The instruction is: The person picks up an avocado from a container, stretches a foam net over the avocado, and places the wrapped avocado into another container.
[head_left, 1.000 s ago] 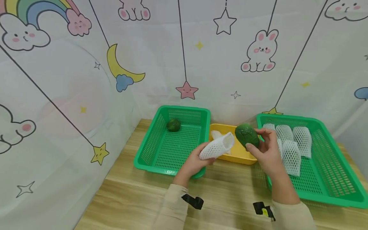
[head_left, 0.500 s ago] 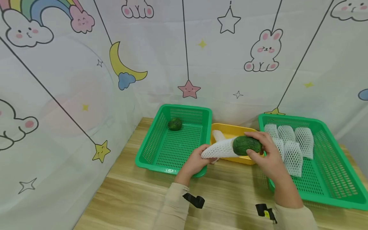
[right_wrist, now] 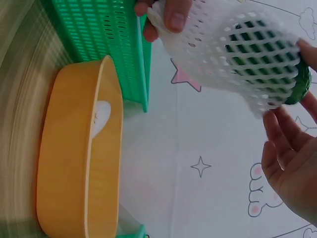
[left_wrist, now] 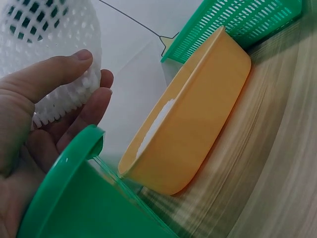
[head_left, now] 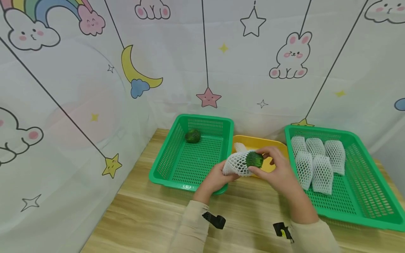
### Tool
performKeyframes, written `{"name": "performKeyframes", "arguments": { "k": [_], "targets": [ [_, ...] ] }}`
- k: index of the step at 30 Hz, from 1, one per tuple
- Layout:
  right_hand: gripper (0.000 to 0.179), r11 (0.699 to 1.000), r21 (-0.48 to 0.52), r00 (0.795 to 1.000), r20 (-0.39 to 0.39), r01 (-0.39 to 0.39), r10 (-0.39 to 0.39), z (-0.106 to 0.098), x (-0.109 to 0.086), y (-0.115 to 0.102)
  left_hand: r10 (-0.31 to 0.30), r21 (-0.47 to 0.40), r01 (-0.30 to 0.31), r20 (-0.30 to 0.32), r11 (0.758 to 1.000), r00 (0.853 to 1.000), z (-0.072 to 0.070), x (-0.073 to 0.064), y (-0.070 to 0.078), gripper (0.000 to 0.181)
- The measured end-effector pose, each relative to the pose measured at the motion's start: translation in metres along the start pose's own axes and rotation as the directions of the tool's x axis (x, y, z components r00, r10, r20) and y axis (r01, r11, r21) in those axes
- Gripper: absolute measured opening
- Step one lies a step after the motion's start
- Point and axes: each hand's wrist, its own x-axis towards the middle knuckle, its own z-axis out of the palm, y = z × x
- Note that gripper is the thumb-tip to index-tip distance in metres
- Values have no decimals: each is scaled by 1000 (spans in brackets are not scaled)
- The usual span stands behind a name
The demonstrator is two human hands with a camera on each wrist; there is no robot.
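Note:
My left hand (head_left: 217,178) grips a white foam net sleeve (head_left: 235,165) near its narrow end, above the right edge of the left green basket. A dark green, oval, wrinkled fruit (head_left: 255,160) lies mostly inside the sleeve, its right end showing at the mouth. My right hand (head_left: 280,172) pinches that end between thumb and fingers. In the right wrist view, the mesh (right_wrist: 208,54) stretches over the fruit, and the right hand's fingers (right_wrist: 287,131) sit at its rim. From the left wrist, the left thumb (left_wrist: 64,72) presses on the foam.
A left green basket (head_left: 158,172) holds another dark green fruit (head_left: 193,136). Behind my hands stands a yellow tray (head_left: 280,144) with white foam sleeves (head_left: 239,147). The right green basket (head_left: 364,214) contains several net-covered pieces (head_left: 322,174). All stand on a wooden table (head_left: 142,218) before a printed curtain.
My right hand has moved left with the fruit, bringing it from apart from the sleeve, to its mouth, then mostly inside. The foam has widened around it. The left hand stays nearly in place.

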Motion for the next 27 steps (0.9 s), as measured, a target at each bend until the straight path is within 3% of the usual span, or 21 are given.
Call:
{"name": "performKeyframes", "arguments": {
  "k": [7, 13, 17, 19, 23, 27],
  "targets": [
    [45, 995, -44, 991, -95, 90, -93, 16, 7, 5, -21, 52, 21, -1, 998, 1000, -1, 0, 1, 43],
    [47, 988, 61, 983, -128, 141, -133, 23, 7, 10, -14, 80, 12, 15, 997, 1000, -1, -1, 1, 43],
    [47, 966, 125, 968, -142, 227, -209, 23, 5, 14, -30, 68, 29, 13, 997, 999, -1, 0, 3, 45],
    [47, 952, 190, 966, -153, 238, -211, 22, 4, 14, -33, 58, 33, 13, 998, 999, -1, 0, 3, 46],
    [43, 958, 260, 990, -104, 116, -92, 18, 4, 14, -28, 12, 28, 38, 1000, 999, -1, 0, 6, 50],
    [36, 980, 200, 999, 36, -19, 12, 15, 8, 14, 2, -73, 4, 83, 997, 997, -1, 0, 8, 63]
  ]
}}
